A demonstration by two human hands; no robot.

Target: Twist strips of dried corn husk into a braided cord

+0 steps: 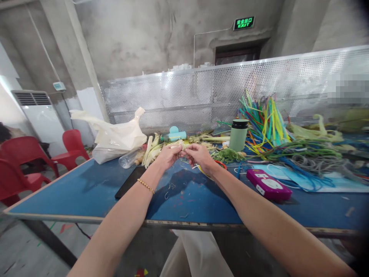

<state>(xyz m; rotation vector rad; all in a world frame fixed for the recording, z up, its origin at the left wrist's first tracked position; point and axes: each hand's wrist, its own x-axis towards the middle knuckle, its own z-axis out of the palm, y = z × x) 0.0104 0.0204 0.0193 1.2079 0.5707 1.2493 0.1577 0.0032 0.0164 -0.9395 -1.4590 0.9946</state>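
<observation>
Above the middle of the blue table, my left hand (172,154) and my right hand (200,156) meet fingertip to fingertip. Both are closed in a pinch. A pale, husk-like strip (183,144) pokes up between and behind the fingers; most of it is hidden by them. Just beyond lie loose pale husks (154,152) and a light blue cylinder (177,135). Close to my right hand are thin green strands (226,155) and an orange-red loop (221,164). A gold bead bracelet circles my left wrist.
A white plastic bag (118,140) stands at the back left beside a clear bottle (129,158). A dark flat panel (129,182) lies near my left forearm. To the right are a green jar (238,135), coloured strips (268,123), tangled cords (314,154) and a purple box (268,184).
</observation>
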